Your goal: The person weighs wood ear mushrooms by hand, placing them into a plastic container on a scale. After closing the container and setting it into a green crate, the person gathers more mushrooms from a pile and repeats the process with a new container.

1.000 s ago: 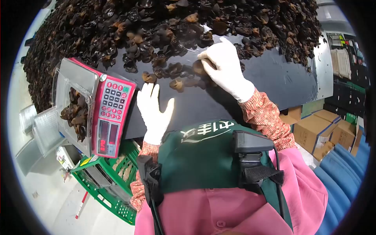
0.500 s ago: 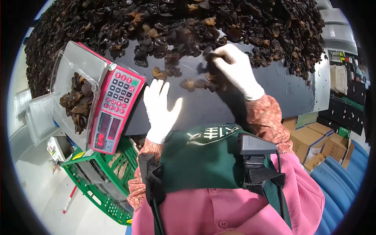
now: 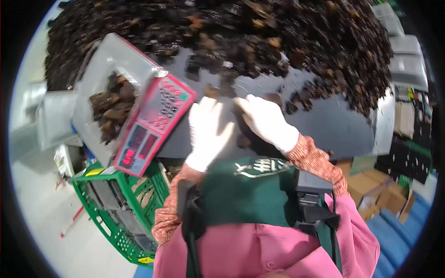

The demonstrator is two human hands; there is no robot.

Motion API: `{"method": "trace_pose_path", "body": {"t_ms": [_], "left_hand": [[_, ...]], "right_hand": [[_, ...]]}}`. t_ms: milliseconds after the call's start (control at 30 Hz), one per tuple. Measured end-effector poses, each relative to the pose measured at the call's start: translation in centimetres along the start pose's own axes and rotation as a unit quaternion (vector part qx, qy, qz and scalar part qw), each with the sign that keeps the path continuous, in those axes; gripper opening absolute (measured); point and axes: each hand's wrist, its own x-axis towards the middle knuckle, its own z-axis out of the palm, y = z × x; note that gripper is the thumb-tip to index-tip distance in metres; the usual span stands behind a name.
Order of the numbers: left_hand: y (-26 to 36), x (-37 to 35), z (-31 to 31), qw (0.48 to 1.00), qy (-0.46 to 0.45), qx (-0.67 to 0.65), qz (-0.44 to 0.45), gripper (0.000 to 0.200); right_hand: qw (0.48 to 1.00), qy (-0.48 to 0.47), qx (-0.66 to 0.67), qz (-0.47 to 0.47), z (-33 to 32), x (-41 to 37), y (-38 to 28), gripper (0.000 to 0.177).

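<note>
My left hand (image 3: 208, 134), in a white glove, lies open over the dark table with fingers spread, just right of the scale (image 3: 160, 116). Across from it my right hand (image 3: 269, 121), also gloved, has its fingers bent together and pointing left; what they hold is hidden and blurred. A dark brown wood ear mushroom (image 3: 274, 98) lies behind that hand, and a small brown piece (image 3: 244, 141) lies on the table below it. The scale carries a clear plastic tray (image 3: 99, 148) with a clump of wood ear mushrooms (image 3: 113, 109) in it.
A large heap of wood ear mushrooms (image 3: 296, 32) covers the back of the table (image 3: 343, 134). Below the scale stands a green crate (image 3: 116, 222). Clear plastic trays (image 3: 58, 113) are at the left, cardboard boxes (image 3: 371, 185) at the right.
My right hand has come down and left from the heap's edge, closer to my left hand. The view has shifted, so the scale sits farther right and the image is blurrier.
</note>
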Motion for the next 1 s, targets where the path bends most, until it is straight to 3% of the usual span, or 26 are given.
{"method": "trace_pose_path", "body": {"t_ms": [67,233,300,333,367,433,500,567,600,700,800,900,1000], "left_hand": [[-0.4,-0.2,0.3,1.0,0.005,0.009,0.001,0.062],[-0.2,-0.6,-0.1,0.995,0.086,-0.031,0.032,0.054],[0.8,0.1,-2.8,0.978,-0.145,-0.149,-0.029,0.048],[0.9,0.1,-1.8,0.97,-0.215,-0.112,0.029,0.044],[1.2,-0.9,-1.6,0.986,-0.036,-0.088,0.135,0.039],[1.6,-1.1,-1.5,0.971,-0.156,-0.033,0.177,0.036],[1.9,-1.4,-0.4,0.961,-0.208,-0.064,0.168,0.02],[2.2,-1.9,0.0,0.974,-0.146,-0.034,0.169,0.015],[2.1,-1.9,0.1,0.974,-0.152,-0.04,0.162,0.015],[2.1,-2.2,0.7,0.978,-0.143,-0.06,0.137,0.014],[1.6,-2.4,1.4,0.977,-0.139,-0.102,0.127,0.011],[1.6,-3.1,1.2,0.981,-0.074,-0.169,0.065,0.008],[0.8,-2.7,-2.1,0.975,0.068,-0.208,0.04,0.013]], "right_hand": [[1.0,-0.014,0.006,-0.013,0.0,0.7,-0.2,0.015],[0.997,0.027,0.073,0.011,-2.1,1.2,-0.5,0.014],[0.989,0.036,0.126,0.071,-3.4,0.7,-0.3,0.017],[0.983,0.034,0.15,0.1,-4.1,0.4,-0.1,0.018],[0.976,0.031,0.174,0.126,-4.6,0.2,0.2,0.02],[0.956,0.025,0.23,0.182,-5.0,0.1,0.5,0.019],[0.94,-0.004,0.272,0.208,-5.6,1.2,-0.2,0.019],[0.931,-0.011,0.312,0.188,-6.0,2.9,-1.5,0.018],[0.921,-0.008,0.351,0.168,-6.1,4.3,-2.8,0.02],[0.958,-0.01,0.287,0.017,-8.2,9.6,-7.7,0.019],[0.956,0.076,0.238,-0.15,-7.6,14.6,-12.0,0.022],[0.927,0.158,0.186,-0.283,-5.0,19.7,-15.0,0.027],[0.933,0.08,0.051,-0.347,-3.3,21.3,-15.5,0.03]]}}
